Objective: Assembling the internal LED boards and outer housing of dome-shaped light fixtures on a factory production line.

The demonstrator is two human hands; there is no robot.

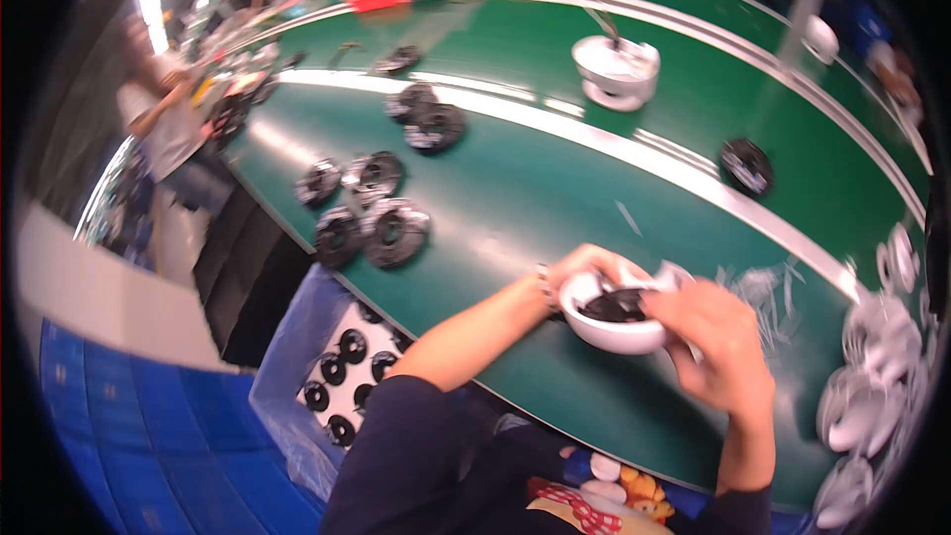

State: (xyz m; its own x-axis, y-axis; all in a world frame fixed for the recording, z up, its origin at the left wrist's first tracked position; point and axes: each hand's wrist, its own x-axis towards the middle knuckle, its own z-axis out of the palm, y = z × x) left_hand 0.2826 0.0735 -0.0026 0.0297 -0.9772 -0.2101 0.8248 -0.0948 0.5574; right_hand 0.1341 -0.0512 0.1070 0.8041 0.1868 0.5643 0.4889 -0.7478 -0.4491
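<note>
A white bowl-shaped plastic housing (616, 339) is held up just above the green bench, its open side facing up. Inside it sits a dark, shiny black part (614, 306), whose detail is blurred. My left hand (591, 264) grips the housing from its far left side, fingers curled behind the rim. Across the right rim reaches my right hand (715, 339), its fingertips touching the black part and its thumb lower down on the outside. The right fingers are bent and closed around the rim, partly smeared by motion.
Several black ring-shaped parts (394, 232) lie on the bench to the left; another black ring (746, 167) is at right. A white unit (615, 74) stands on the green belt. White housings (860, 406) pile up at far right, beside clear strips (768, 299). A lined box (297, 376) is lower left.
</note>
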